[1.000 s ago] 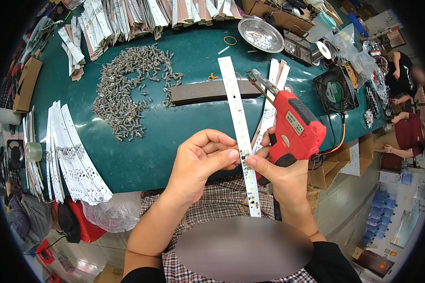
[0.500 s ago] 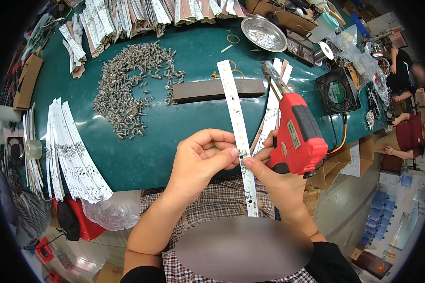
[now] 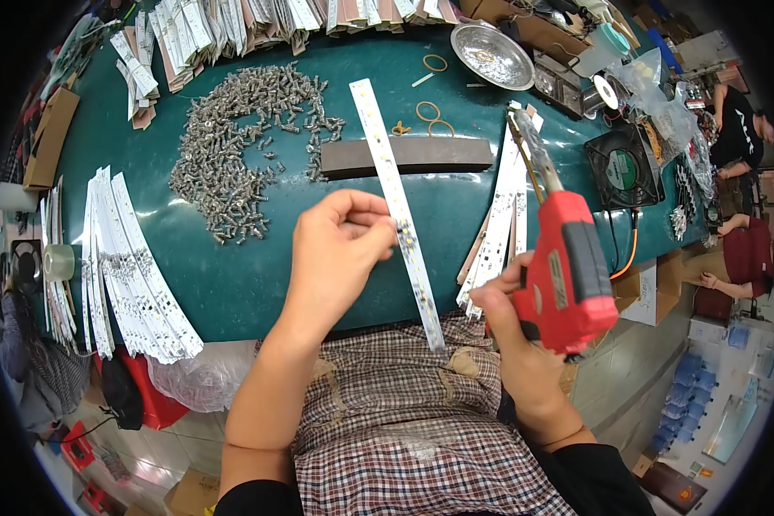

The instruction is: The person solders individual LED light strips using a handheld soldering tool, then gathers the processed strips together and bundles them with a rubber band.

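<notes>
My left hand (image 3: 340, 249) pinches the edge of a long white LED strip board (image 3: 377, 138) between thumb and fingers. The strip tilts over the table, its top end leaning left, and crosses in front of a dark grey bar (image 3: 447, 157). In my right hand (image 3: 525, 344) is a red soldering gun (image 3: 568, 271), its metal tip pointing up and away. Behind the gun's tip lies a stack of white LED strips (image 3: 499, 215). A heap of small metal connectors (image 3: 224, 146) spreads over the table left of the bar.
More LED strips (image 3: 133, 275) fan out at the left, beside a tape roll (image 3: 58, 263). A metal bowl (image 3: 492, 57), a solder spool (image 3: 600, 92) and a black fan (image 3: 623, 168) stand at the back right. Two other people (image 3: 735, 129) are at the far right.
My right hand has let go of the strip and moved right and down with the soldering gun. My left hand has carried the strip up and left.
</notes>
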`<state>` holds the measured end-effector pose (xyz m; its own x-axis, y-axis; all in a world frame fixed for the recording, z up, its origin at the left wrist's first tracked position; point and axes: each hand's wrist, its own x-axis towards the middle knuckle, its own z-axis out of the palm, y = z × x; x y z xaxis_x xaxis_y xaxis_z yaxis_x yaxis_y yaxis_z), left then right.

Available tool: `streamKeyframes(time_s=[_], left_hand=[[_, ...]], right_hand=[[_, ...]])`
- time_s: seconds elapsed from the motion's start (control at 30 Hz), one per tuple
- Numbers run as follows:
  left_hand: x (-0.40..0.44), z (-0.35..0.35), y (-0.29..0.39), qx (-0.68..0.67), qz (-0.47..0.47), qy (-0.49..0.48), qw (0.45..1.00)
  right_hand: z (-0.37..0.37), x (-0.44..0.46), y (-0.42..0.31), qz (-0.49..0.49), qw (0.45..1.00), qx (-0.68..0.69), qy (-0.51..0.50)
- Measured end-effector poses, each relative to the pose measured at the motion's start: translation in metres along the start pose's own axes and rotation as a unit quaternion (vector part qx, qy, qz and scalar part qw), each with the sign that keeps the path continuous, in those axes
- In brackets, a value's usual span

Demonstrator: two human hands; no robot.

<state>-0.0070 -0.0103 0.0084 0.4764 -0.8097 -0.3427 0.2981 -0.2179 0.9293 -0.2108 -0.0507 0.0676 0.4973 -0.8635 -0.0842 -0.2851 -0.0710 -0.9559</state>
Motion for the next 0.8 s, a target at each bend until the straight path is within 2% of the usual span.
streamKeyframes(time_s=[0.07,0.13,0.2,0.23,0.27,0.3,0.4,0.57,0.8], left_hand=[[0.009,-0.004,-0.003,0.117,0.014,0.038,0.992],[0.01,-0.005,-0.005,0.117,0.005,0.042,0.992],[0.005,-0.003,-0.001,0.237,0.063,0.077,0.966],[0.002,-0.002,0.003,0.236,0.06,0.077,0.967],[-0.002,-0.002,0.007,0.298,0.105,0.102,0.943],[-0.004,-0.002,0.009,0.358,0.148,0.124,0.913],[-0.001,-0.004,0.002,0.317,0.186,0.092,0.925],[0.002,-0.003,-0.005,0.301,0.197,0.077,0.93],[0.004,-0.004,-0.012,0.314,0.221,0.086,0.919]], right_hand=[[-0.009,-0.006,-0.007,-0.001,1.0,-0.018,-0.024],[-0.015,-0.014,-0.007,0.014,0.999,-0.007,-0.045],[-0.02,-0.021,-0.003,0.033,0.997,0.025,-0.065],[-0.027,-0.026,0.003,0.028,0.996,-0.044,-0.071],[-0.03,-0.031,0.01,0.022,0.99,-0.113,-0.076],[-0.025,-0.034,0.015,0.056,0.997,-0.009,-0.044],[-0.025,-0.036,0.025,0.034,0.995,-0.074,-0.053],[-0.02,-0.029,0.031,-0.027,0.985,-0.149,-0.087],[-0.014,-0.02,0.029,-0.037,0.988,-0.121,-0.086]])
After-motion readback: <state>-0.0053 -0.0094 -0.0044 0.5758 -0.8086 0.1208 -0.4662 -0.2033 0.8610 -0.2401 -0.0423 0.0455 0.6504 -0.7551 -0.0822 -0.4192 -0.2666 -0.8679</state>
